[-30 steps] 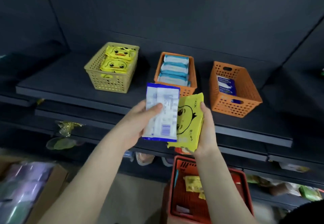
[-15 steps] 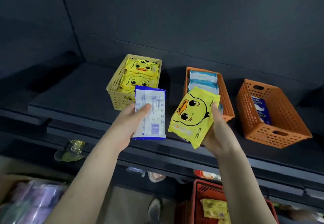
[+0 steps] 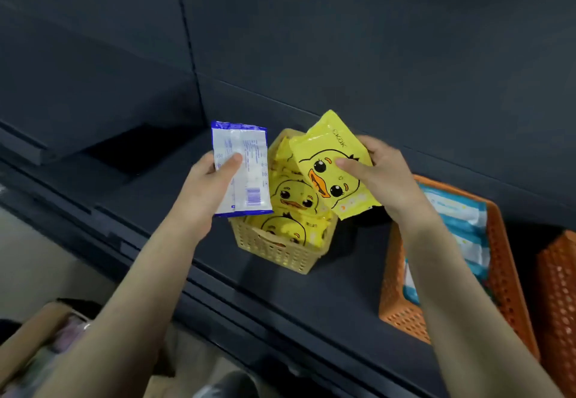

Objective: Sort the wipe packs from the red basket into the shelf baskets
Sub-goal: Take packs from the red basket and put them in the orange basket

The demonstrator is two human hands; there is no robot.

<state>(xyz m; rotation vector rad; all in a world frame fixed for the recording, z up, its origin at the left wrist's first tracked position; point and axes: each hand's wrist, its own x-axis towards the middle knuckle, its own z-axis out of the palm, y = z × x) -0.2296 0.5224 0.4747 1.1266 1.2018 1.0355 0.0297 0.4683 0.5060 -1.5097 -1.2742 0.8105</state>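
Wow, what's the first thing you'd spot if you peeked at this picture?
The bright yellow duck pack jumps out: the right hand holds it above the yellow basket of matching duck packs on the dark shelf. The left hand grips a white and blue pack just left of that basket, and an orange basket sits at the right.

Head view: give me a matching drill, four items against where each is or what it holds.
Items
1. tilted duck pack
2. blue-edged white pack
3. yellow basket
4. near orange basket

States
A. on the shelf, holds light-blue packs
B. gripped by the left hand
C. on the shelf, holds stacked duck packs
D. gripped by the right hand, over the yellow basket

Pairs: 1-D, 2-B, 3-C, 4-A
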